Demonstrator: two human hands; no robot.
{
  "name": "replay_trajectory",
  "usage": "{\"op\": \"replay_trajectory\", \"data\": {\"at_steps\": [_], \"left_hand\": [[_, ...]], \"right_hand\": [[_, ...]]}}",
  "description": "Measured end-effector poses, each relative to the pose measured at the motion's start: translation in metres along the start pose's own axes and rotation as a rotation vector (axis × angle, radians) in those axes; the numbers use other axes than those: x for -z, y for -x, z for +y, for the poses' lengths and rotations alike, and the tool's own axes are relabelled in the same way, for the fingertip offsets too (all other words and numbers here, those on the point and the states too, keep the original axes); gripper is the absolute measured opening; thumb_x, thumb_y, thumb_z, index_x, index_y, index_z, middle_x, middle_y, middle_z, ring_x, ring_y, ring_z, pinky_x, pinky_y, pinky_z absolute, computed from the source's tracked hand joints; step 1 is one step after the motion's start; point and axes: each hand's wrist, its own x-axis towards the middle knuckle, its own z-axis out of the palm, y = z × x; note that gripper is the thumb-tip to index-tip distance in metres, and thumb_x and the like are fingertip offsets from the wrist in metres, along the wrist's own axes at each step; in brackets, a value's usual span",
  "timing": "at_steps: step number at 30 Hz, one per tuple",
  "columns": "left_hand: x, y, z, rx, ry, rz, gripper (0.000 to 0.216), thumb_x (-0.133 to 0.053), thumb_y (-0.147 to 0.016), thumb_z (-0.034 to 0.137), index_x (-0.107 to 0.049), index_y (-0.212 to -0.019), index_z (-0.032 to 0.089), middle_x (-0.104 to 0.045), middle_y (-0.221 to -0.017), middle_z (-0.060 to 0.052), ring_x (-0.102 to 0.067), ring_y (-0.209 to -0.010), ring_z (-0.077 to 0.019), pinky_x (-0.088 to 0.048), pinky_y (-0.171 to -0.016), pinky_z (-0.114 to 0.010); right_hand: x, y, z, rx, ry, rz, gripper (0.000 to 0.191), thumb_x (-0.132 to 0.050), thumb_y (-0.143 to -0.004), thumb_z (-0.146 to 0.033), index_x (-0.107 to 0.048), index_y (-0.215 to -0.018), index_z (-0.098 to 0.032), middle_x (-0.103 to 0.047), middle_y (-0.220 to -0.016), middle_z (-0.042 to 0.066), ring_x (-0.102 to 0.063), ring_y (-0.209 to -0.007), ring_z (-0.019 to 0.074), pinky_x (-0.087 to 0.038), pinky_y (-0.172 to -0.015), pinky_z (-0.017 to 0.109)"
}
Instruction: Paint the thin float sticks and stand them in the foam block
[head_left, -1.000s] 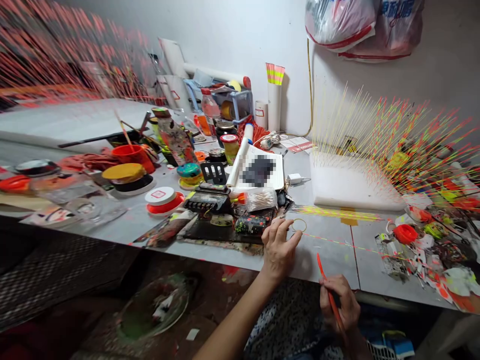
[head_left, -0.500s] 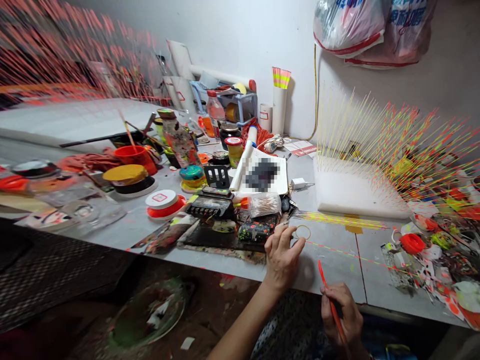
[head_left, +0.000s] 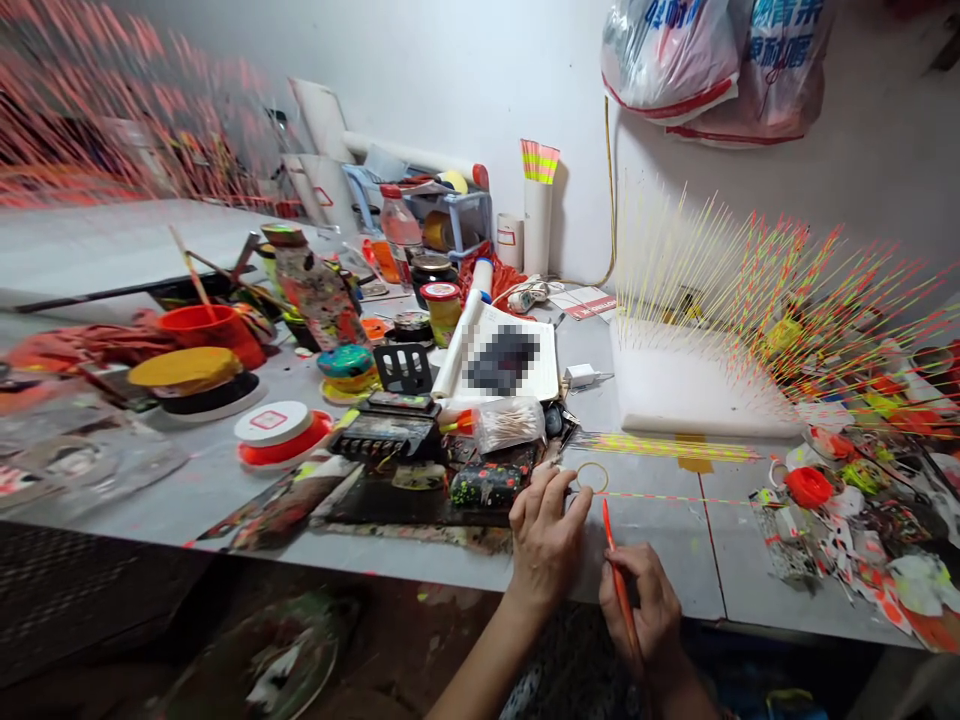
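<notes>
A thin stick with red and yellow-green bands runs level over the table to the right from my left hand. My left fingers are curled round its near end, though the contact itself is mostly hidden. My right hand grips an orange-red paintbrush, tilted with its bristles up. The brush tip sits just below the stick, close to my left fingertips; whether they touch I cannot tell. A tan ring lies beside my left fingers. Just left of that hand is a paint-speckled black cylinder.
A bundle of yellow sticks lies before a white foam block bristling with coloured sticks. Paint-smeared scraps crowd the right. Cotton swabs, a white-lidded tub, a red cup and a painted bottle stand leftward.
My right hand has brought the brush left and up, nearer to my left fingers and the stick. The stick has swung from slanting down rightward to nearly level. The view has shifted slightly right.
</notes>
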Motion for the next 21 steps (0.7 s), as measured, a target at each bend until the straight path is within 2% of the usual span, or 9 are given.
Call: {"op": "replay_trajectory", "data": {"at_steps": [21], "left_hand": [[0.0046,-0.003,0.0025,-0.013,-0.015,-0.014,0.026,-0.049,-0.089,0.01,-0.07,-0.096,0.024,-0.07,-0.103,-0.007,-0.06,-0.112,-0.0213,-0.035,-0.097,-0.035]], "right_hand": [[-0.0043,-0.0007,0.0038,0.011,0.052,-0.06,0.017,-0.049,-0.097,-0.011,-0.058,-0.109,-0.019,-0.066,-0.084,0.004,-0.066,-0.074,0.014,-0.057,-0.068,0.024]]}}
